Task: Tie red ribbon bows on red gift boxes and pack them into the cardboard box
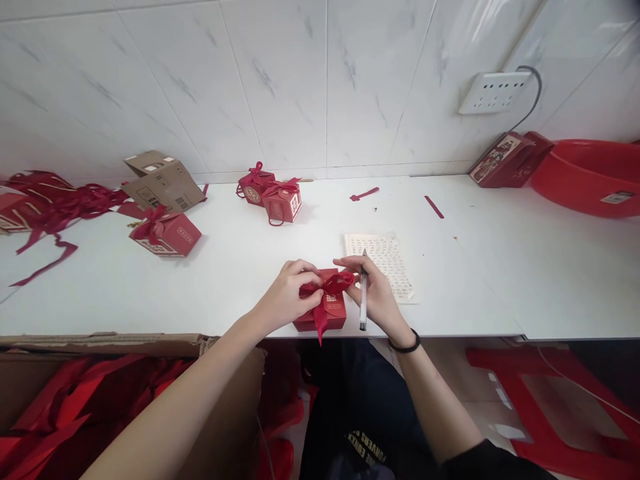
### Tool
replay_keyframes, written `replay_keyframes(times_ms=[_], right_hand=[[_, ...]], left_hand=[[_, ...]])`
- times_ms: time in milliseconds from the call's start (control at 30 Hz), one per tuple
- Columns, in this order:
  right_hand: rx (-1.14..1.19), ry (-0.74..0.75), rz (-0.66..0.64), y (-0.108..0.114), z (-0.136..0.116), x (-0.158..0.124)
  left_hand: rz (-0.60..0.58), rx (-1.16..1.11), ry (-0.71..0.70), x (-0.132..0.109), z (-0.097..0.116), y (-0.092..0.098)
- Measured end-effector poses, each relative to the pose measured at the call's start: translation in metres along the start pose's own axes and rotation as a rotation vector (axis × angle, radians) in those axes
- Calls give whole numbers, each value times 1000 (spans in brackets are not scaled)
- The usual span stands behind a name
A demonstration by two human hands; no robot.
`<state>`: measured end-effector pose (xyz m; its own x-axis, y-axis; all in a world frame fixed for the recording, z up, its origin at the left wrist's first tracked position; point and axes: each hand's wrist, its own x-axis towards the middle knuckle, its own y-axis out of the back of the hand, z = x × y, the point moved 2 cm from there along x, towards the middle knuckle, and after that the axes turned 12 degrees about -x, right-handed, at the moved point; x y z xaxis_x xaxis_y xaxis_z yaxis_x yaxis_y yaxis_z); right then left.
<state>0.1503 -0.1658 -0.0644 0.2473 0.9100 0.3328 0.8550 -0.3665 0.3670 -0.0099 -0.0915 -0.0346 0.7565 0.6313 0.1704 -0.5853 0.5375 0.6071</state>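
Note:
At the table's front edge stands a small red gift box [336, 317] with a red ribbon bow [338, 283] tied on top; one ribbon tail hangs down its front. My left hand [294, 291] is closed over the left side of the bow, with thumb and fingers pinching the ribbon. On the other side, my right hand [374, 288] has a clear pen with a dark tip [363, 300] tucked between its fingers, while its fingertips touch the right loop. Beneath and beyond that hand lies a sheet of paper [395, 261] covered in small writing.
Two bowed red boxes [283, 203] stand near the wall. Leftward are another bowed box [173, 235], a cardboard box [167, 187] and loose ribbons [83, 205]. A red basin [585, 177] sits far right. Below the table's left edge, an open carton [150, 341] holds red material.

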Motion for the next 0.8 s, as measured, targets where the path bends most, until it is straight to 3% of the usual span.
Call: replay_keyframes(times_ms=[333,500,667,800], right_hand=[[-80,-125,150,-6,-2,-10],[-49,-181,144,-4,-4,-20],[-64,-180,153,-2,-10,-30],[-89,-201,163,-5,-15,-40]], left_hand=[[111,-92,8,-2,5,-4],[67,-69,33,-2,7,-2],[-86,-20,-14,-5,6,3],[-48,10,-13,-6,5,3]])
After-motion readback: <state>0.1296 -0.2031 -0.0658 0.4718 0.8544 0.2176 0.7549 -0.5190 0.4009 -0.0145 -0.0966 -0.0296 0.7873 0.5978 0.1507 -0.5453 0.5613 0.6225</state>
